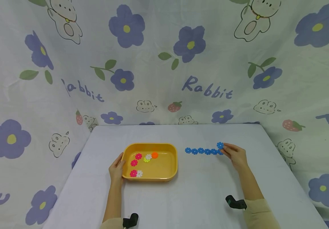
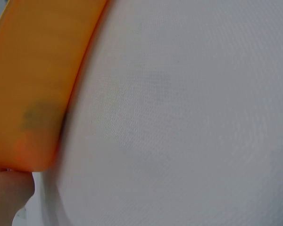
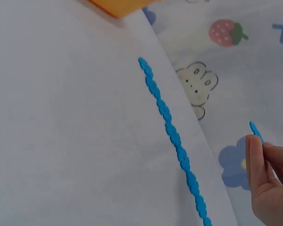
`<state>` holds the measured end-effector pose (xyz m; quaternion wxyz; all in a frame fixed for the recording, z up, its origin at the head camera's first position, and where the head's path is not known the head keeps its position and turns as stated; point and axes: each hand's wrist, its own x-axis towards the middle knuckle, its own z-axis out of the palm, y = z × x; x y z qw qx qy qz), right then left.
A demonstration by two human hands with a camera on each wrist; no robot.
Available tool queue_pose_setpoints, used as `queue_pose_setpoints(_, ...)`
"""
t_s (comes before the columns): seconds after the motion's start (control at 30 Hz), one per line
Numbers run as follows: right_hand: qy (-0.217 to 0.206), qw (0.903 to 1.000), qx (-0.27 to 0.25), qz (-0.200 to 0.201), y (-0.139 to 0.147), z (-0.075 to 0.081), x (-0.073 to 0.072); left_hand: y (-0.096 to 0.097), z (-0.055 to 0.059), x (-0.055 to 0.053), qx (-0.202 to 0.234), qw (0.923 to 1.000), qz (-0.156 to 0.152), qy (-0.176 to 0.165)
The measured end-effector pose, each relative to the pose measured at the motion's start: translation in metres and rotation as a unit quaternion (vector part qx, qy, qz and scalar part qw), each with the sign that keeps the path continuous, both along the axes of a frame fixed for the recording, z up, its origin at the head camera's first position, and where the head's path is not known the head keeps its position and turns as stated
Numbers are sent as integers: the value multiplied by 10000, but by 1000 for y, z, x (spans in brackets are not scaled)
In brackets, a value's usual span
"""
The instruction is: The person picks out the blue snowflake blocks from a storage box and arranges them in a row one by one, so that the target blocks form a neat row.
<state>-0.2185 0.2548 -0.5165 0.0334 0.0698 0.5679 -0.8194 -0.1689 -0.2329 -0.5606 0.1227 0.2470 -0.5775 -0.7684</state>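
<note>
My left hand (image 1: 116, 170) grips the left side of a yellow plastic tray (image 1: 164, 177); in the left wrist view the hand (image 2: 10, 194) shows at the tray's lower corner. My right hand (image 1: 236, 156) pinches a blue flower-shaped disc (image 1: 220, 145) between thumb and fingers. That disc is held just above the right end of a row of blue flower discs (image 1: 200, 150) on the table. From the right wrist view, the row (image 3: 172, 134) runs as one line of overlapping or joined discs, and only an edge of the pinched disc (image 3: 253, 126) shows past the fingertips.
Inside the tray lie several loose flower discs: pink (image 1: 134, 163), white (image 1: 139, 173), yellow-green (image 1: 147, 160) and orange (image 1: 154, 155). The table has a white cover (image 1: 198, 197). A patterned curtain (image 1: 158, 63) hangs behind and at both sides.
</note>
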Motion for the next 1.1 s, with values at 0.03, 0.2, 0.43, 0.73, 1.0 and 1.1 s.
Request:
queue_pose_setpoints(0.03, 7, 10000, -25, -32, 6, -1, 0, 0, 0, 0, 13, 10000, 13, -2)
queue_pose_setpoints(0.2, -29, 9995, -206, -245, 32, -8, 2, 0, 1, 1, 9, 10000, -1, -1)
queue_pose_setpoints(0.43, -281, 9965, -395, -685, 62, -16, 1, 0, 1, 2, -2, 10000, -52, -15)
queue_pose_setpoints(0.73, -874, 9883, 261, -1220, 83, -35, -3, 0, 0, 1, -29, 10000, -14, 19)
queue_pose_setpoints(1.0, -994, 9749, 1065, -1684, 86, -53, -8, 0, 1, 1, -49, 10000, -67, 11)
queue_pose_setpoints(1.1, -1040, 9710, 1375, -1653, 85, -52, -9, 1, 1, 1, -58, 10000, -52, 12)
